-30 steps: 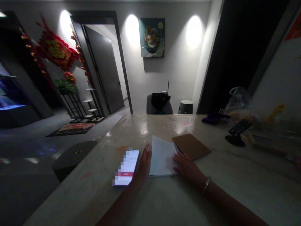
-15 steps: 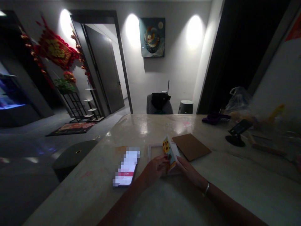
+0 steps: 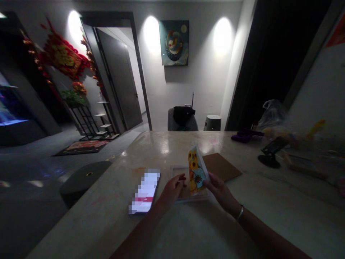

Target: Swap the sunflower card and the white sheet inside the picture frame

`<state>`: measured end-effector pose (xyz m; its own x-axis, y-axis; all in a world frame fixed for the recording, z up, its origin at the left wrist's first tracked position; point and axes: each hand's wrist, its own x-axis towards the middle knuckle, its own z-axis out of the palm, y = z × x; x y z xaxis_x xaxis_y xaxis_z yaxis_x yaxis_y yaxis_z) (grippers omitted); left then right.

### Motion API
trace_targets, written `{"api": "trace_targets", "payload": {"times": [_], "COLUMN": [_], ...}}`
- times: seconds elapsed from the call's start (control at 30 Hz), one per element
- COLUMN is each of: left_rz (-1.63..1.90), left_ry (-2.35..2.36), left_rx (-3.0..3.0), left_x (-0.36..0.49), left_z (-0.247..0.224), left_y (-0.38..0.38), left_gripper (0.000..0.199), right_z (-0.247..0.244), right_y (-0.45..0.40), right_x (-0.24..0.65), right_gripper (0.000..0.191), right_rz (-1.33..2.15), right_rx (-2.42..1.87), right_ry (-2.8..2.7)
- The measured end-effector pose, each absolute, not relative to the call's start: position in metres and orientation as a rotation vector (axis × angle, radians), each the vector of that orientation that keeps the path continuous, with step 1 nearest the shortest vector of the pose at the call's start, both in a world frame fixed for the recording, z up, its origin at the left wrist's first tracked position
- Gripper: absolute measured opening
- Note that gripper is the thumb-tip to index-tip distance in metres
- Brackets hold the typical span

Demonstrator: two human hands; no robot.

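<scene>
A sunflower picture card stands tilted up above the table, its painted face towards me. My left hand has its fingers at the card's left edge, and my right hand grips its lower right edge. Below it lies a white-rimmed shallow frame, partly hidden by the card and my left hand. A phone with a pixelated screen lies just left of my left hand. A brown cardboard sheet lies beyond my right hand, partly behind the card.
The pale stone table ends at a curved edge on the left, above a dark floor. Farther right stand a black phone stand, a purple item and a plastic bag. A chair stands beyond the far edge.
The card has risen more upright between my hands, showing more of its sunflower face. My left hand has drawn back slightly towards the frame's left side.
</scene>
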<state>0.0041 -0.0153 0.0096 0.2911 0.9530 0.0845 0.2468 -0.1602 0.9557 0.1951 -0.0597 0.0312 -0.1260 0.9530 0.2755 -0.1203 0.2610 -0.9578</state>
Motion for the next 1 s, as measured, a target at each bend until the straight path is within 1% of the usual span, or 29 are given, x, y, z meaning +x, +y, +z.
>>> {"api": "trace_targets", "payload": {"times": [0.07,0.13,0.23,0.33,0.4,0.47,0.6,0.7,0.77,0.83,0.93,1.0], "left_rz": [0.954,0.998,1.063,1.072,1.074,1.077,1.069,1.012,0.935,0.867,0.798,0.767], "left_ry": [1.075,1.017,0.953,0.974,1.067,1.221,1.476,1.560,1.644,1.728,1.797,1.779], "left_rx": [1.526,1.447,1.293,1.226,1.291,1.397,1.569,1.688,1.774,1.837,1.863,1.881], "left_x": [0.005,0.005,0.004,0.001,-0.003,-0.007,-0.014,-0.014,-0.013,-0.012,-0.012,-0.012], "left_z": [0.008,0.008,0.012,0.016,0.016,0.016,0.016,0.019,0.020,0.022,0.023,0.024], "left_y": [-0.013,-0.011,-0.012,-0.011,-0.010,-0.008,-0.006,-0.008,-0.009,-0.011,-0.012,-0.013], "left_gripper": [0.042,0.045,0.051,0.054,0.048,0.037,0.018,0.014,0.017,0.023,0.038,0.049], "right_z": [0.033,0.032,0.028,0.024,0.020,0.014,0.003,-0.004,-0.008,-0.010,-0.010,-0.009], "right_y": [-0.061,-0.060,-0.058,-0.056,-0.055,-0.053,-0.045,-0.037,-0.034,-0.033,-0.034,-0.036], "right_x": [0.196,0.196,0.195,0.195,0.196,0.198,0.204,0.207,0.208,0.208,0.208,0.208], "right_gripper": [0.027,0.025,0.030,0.036,0.038,0.038,0.035,0.029,0.027,0.031,0.042,0.042], "right_rz": [1.195,1.247,1.350,1.425,1.423,1.379,1.185,1.005,0.906,0.829,0.712,0.631], "right_rx": [-0.805,-0.739,-0.683,-0.737,-0.814,-0.907,-1.099,-1.241,-1.282,-1.283,-1.320,-1.374], "right_ry": [-1.315,-1.241,-1.148,-1.106,-1.078,-1.069,-1.182,-1.338,-1.397,-1.424,-1.474,-1.528]}}
